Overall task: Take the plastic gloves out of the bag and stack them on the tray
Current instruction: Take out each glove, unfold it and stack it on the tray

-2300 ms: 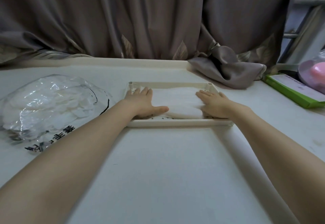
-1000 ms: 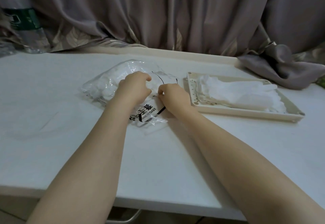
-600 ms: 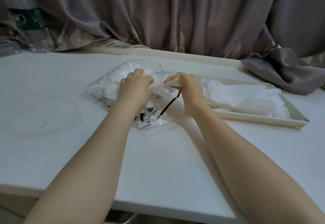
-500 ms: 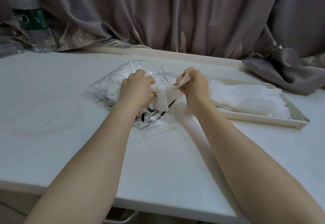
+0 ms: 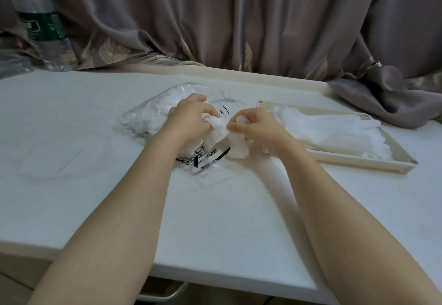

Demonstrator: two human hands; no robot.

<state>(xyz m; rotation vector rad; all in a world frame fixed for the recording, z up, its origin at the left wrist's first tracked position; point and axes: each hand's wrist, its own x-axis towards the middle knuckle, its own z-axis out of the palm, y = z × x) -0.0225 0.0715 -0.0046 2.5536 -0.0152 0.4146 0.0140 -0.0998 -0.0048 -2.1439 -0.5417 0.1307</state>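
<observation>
We see the left hand (image 5: pixel 191 119) and right hand (image 5: pixel 256 126) both pinching one crumpled glove (image 5: pixel 221 132) over the mouth of the bag (image 5: pixel 148 115), mid-table (image 5: pixel 71 125). More gloves (image 5: pixel 334 130) lie stacked on the tray (image 5: pixel 397 158) toward the table's right edge.

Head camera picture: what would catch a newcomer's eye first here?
Two bare hands meet mid-table, the left hand and right hand both pinching a crumpled white plastic glove over a clear bag. To the right, a cream tray holds a stack of gloves.
</observation>
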